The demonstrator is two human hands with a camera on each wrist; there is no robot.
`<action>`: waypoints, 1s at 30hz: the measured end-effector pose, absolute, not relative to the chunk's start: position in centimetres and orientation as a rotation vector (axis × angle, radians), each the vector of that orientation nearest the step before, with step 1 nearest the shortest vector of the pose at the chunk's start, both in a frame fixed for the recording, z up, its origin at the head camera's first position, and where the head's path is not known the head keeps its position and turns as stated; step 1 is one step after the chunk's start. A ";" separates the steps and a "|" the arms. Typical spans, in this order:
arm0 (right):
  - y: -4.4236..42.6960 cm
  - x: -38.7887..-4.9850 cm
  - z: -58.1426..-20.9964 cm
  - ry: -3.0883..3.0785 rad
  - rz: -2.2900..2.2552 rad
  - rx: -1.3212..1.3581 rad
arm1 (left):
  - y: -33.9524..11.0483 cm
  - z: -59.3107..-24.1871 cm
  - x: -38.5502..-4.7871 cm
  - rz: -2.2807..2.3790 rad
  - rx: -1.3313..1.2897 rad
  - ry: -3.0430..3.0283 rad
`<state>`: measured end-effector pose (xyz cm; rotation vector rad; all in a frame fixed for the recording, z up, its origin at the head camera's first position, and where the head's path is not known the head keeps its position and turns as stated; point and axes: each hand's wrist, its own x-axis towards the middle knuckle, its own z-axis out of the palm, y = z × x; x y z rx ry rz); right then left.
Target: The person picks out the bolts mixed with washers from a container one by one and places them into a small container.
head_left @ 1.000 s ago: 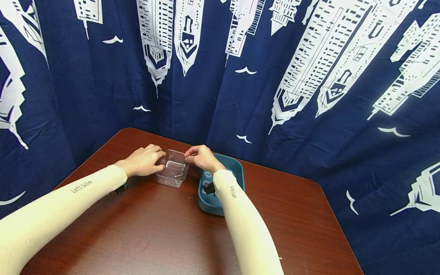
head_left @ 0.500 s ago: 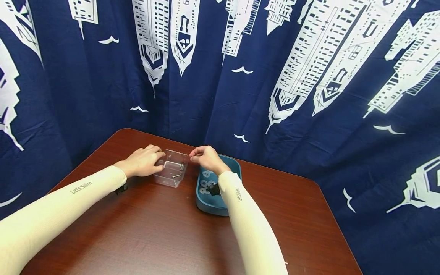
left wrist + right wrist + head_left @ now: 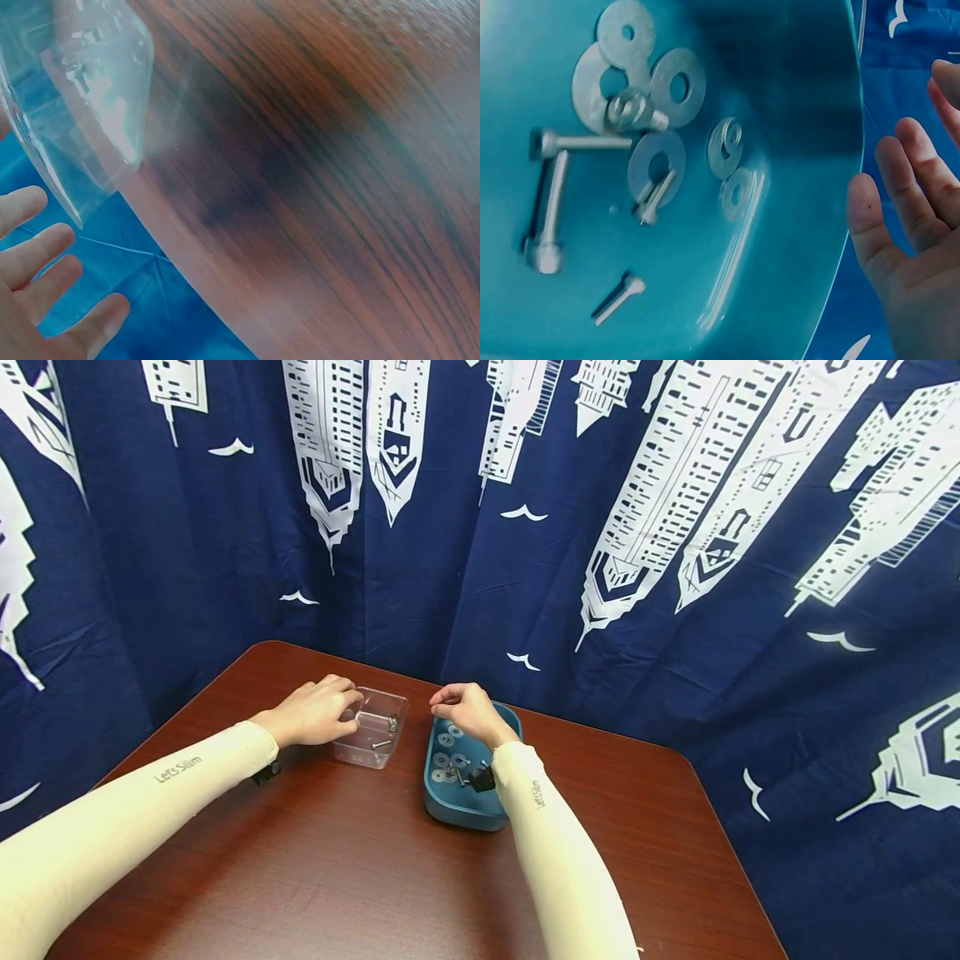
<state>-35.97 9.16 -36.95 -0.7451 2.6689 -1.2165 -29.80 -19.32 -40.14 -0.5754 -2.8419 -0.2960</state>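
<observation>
A clear plastic container [image 3: 370,758] stands near the table's back edge with a few small metal parts inside, among them a screw [image 3: 382,744]. My left hand [image 3: 318,710] rests at its left side; in the left wrist view the fingers [image 3: 49,244] are spread and loosely bent beside the rim. My right hand [image 3: 468,710] hovers over the left far part of a blue tray [image 3: 465,816]. Its visible fingers [image 3: 915,172] are loosely bent, and I see nothing held in them. In the tray lie several washers [image 3: 679,86] and several bolts [image 3: 551,217].
A brown wooden table [image 3: 322,860] carries both containers, which stand side by side with a narrow gap. A dark blue curtain [image 3: 420,602] with white building prints hangs right behind the table's back edge.
My right hand has moved right, away from the clear container's rim to above the blue tray. More of the washers now show in the head view. The left hand stays at the clear container.
</observation>
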 end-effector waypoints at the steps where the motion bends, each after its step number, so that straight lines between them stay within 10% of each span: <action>1: 9.4 -36.0 -37.0 2.666 -1.224 -0.741 | -19.2 -40.1 -29.8 -0.294 -0.580 -2.839; 30: 13.9 -36.2 -38.7 2.736 -1.215 -0.666 | -13.7 -39.3 -30.6 -0.357 -0.682 -2.827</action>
